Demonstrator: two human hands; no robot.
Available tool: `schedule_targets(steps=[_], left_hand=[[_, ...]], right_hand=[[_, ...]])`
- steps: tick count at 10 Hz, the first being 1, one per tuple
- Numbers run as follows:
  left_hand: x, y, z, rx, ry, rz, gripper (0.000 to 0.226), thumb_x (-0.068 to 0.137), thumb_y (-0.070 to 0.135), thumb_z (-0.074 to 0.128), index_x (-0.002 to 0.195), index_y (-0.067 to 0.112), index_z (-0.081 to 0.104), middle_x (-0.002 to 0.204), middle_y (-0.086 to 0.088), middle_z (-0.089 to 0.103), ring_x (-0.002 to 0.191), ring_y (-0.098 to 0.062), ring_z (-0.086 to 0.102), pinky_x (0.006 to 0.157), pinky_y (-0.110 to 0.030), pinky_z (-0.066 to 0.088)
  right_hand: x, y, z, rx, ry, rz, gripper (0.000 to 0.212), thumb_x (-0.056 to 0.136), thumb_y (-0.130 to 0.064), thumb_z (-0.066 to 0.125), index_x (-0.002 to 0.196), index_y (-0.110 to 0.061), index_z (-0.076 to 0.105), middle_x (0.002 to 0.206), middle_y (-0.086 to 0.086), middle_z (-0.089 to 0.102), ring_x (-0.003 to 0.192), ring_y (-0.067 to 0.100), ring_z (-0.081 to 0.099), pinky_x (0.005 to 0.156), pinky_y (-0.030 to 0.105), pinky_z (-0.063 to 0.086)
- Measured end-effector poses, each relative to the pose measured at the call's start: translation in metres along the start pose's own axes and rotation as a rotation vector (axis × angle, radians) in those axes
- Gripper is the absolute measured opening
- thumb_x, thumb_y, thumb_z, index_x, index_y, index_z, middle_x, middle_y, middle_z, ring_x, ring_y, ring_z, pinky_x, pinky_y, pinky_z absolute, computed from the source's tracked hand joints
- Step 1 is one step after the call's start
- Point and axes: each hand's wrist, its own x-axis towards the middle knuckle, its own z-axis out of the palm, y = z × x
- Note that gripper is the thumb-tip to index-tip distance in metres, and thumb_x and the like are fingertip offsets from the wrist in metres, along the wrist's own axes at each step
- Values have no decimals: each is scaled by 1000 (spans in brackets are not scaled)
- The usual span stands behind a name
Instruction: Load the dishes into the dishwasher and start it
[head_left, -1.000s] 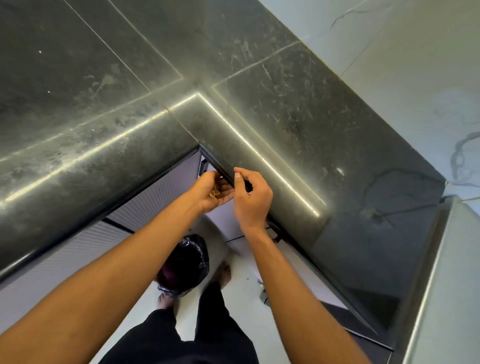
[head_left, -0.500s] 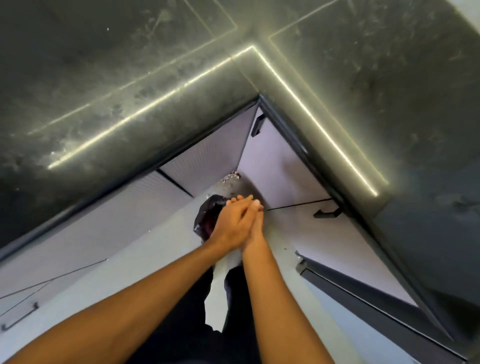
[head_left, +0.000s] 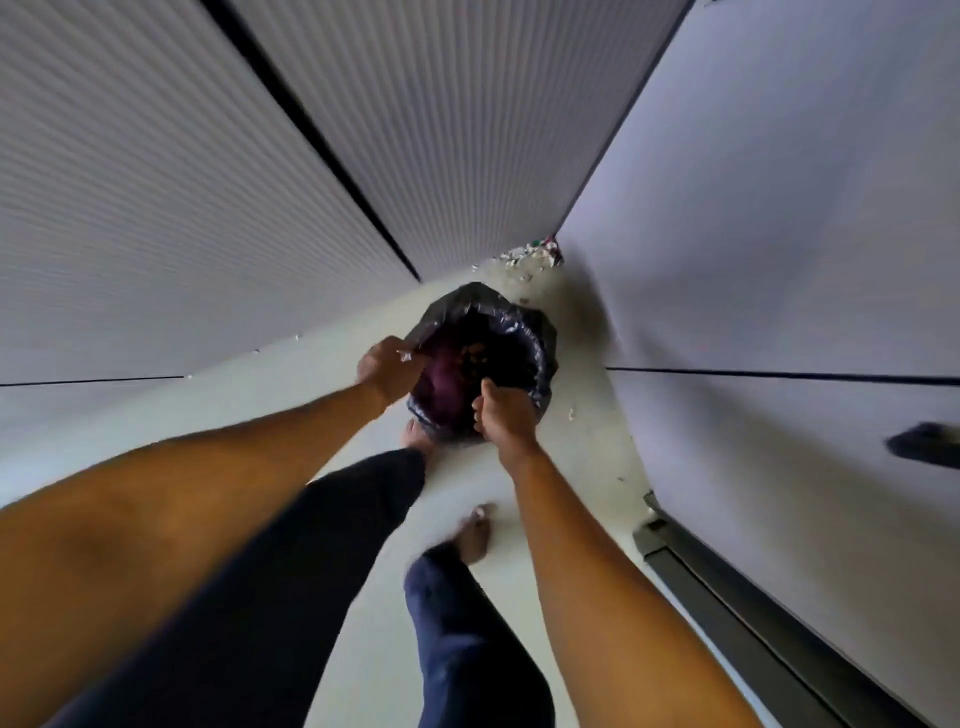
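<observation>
Now, on the head view, both hands have dropped from the counter edge to the bin bag on the floor; left hand pinches its far-left rim; right hand curls over the near rim; probably scrap clearing before loading; no dishes or dishwasher can be made out near the hands.

L hand, R hand blurred at bin bag rim; grip unclear.

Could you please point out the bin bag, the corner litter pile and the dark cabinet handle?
bin bag (head_left: 537, 340): head view, black plastic rim, far side.
litter pile (head_left: 535, 254): head view, its middle.
cabinet handle (head_left: 922, 446): head view, middle of the dark bar.
</observation>
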Motion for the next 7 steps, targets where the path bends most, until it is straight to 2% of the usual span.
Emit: schedule_targets(steps=[1,2,3,4,5,6,7], left_hand=[[33,-16,21,51,14,62,52,82,38,67,129,16,55,126,-14,55,116,-34,53,85,-30,40],[51,-12,32,63,7,182,57,81,30,68,134,17,51,125,-16,55,113,-36,55,91,-36,45],[61,-21,40,83,43,216,54,83,14,62,136,17,51,123,-15,60,111,-34,57,82,-32,44],[61,-27,39,63,80,212,49,84,8,57,131,16,56,118,-13,64,106,-32,60,78,-29,44],[56,-27,33,64,115,231,44,82,8,59,125,15,61,114,-14,63,104,-32,60,79,-27,43],[48,-25,20,48,138,251,37,82,13,63,118,16,65,111,-11,62,102,-29,60,82,-30,46],[37,-22,9,27,121,245,29,83,20,63,112,22,67,109,-5,62,102,-24,59,83,-28,45]], right_hand=[[58,3,7,31,51,-18,40,99,-33,45,105,-3,71,105,17,72,102,34,68,91,44,57],[100,13,14,-164,123,-181,34,100,-18,41,117,-4,68,122,18,67,117,36,61,100,40,50],[109,16,8,-114,178,-147,35,100,-11,42,128,-7,63,135,14,61,127,33,54,103,35,41],[110,26,5,-165,174,-160,37,98,-8,43,127,-8,65,133,11,63,126,30,55,103,32,41],[107,33,-4,-145,128,-171,28,94,-15,51,113,-10,71,115,11,70,111,29,65,98,37,51],[98,37,-7,-89,118,-193,33,82,-29,52,97,-6,71,99,15,73,98,34,68,90,49,55],[85,39,-11,-79,100,-217,42,76,-32,49,92,3,66,92,20,71,93,39,67,84,53,54]])
